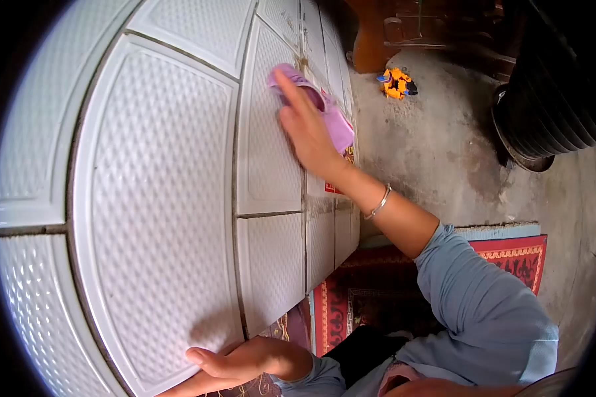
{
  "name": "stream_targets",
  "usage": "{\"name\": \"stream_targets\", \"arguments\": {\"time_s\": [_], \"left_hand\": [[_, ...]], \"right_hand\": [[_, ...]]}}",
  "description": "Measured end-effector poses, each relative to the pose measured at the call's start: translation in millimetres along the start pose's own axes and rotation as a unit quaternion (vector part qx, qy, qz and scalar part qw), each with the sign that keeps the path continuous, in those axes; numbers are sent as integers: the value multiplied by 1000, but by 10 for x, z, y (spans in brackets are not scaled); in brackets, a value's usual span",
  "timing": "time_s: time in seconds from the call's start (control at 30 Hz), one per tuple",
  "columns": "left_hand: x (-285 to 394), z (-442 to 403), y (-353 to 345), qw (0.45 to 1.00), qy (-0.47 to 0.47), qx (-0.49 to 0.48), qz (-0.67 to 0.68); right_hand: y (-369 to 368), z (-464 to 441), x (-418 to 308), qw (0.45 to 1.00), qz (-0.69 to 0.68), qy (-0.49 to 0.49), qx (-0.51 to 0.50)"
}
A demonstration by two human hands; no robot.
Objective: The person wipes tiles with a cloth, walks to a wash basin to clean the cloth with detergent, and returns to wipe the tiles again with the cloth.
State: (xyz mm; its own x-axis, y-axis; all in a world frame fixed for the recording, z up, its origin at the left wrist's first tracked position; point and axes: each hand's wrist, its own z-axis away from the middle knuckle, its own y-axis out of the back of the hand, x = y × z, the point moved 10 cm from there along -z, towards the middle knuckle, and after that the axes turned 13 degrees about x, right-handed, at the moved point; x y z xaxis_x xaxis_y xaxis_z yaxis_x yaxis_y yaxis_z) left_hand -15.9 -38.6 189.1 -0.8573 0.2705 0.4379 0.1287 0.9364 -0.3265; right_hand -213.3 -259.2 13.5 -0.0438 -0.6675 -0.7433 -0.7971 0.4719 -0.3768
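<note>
My right hand (309,140) presses a pink cloth (340,129) against the white tiled wall (159,172). Its index finger lies stretched over the cloth, which is bunched under and around the fingers. A metal bangle (379,202) circles that wrist, below a pushed-up blue sleeve. Low in the view, my left hand (245,364) rests against the lower part of the tiles, thumb apart from the other fingers and nothing in it. Part of its fingers is cut off by the dark border of the view.
An orange toy (396,83) lies on the concrete floor (437,145). Dark wooden furniture (371,40) stands at the far end, and a black ribbed object (543,99) on the right. A red patterned rug (510,261) lies beneath me, along the wall.
</note>
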Motion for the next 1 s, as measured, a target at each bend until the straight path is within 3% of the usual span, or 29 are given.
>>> {"name": "stream_targets", "arguments": {"time_s": [0.1, 0.23, 0.43, 0.5, 0.57, 0.63, 0.73, 0.93, 0.97, 1.0], "left_hand": [[-167, -49, 83, 998, -49, -44, 18], [-231, -81, 97, 991, -99, -82, 46], [-199, -51, 100, 991, -115, -64, 13], [-286, -63, 125, 994, -85, -65, -1], [-194, -12, 109, 995, -88, -55, -13], [-201, 3, 101, 996, -81, -39, -17], [-232, -18, 123, 996, -75, -37, -20], [-571, -235, 259, 993, -99, -43, -37], [-355, -146, 160, 993, -103, -47, -41], [-87, -11, 39, 999, -40, -15, -24]], "right_hand": [[332, 132, 969, 987, 64, -120, 85], [443, 175, 1131, 979, 54, -178, 87], [307, -121, 426, 984, -54, -126, 115], [216, -169, 243, 939, -275, -133, 161], [277, -151, 369, 937, -245, -130, 212], [285, -173, 601, 981, -60, -110, 148], [420, -197, 509, 985, 4, -72, 158], [290, -259, -109, 991, 30, 45, 122], [283, -252, -58, 991, 30, 38, 122], [301, -269, 59, 989, 30, 20, 145]]}}
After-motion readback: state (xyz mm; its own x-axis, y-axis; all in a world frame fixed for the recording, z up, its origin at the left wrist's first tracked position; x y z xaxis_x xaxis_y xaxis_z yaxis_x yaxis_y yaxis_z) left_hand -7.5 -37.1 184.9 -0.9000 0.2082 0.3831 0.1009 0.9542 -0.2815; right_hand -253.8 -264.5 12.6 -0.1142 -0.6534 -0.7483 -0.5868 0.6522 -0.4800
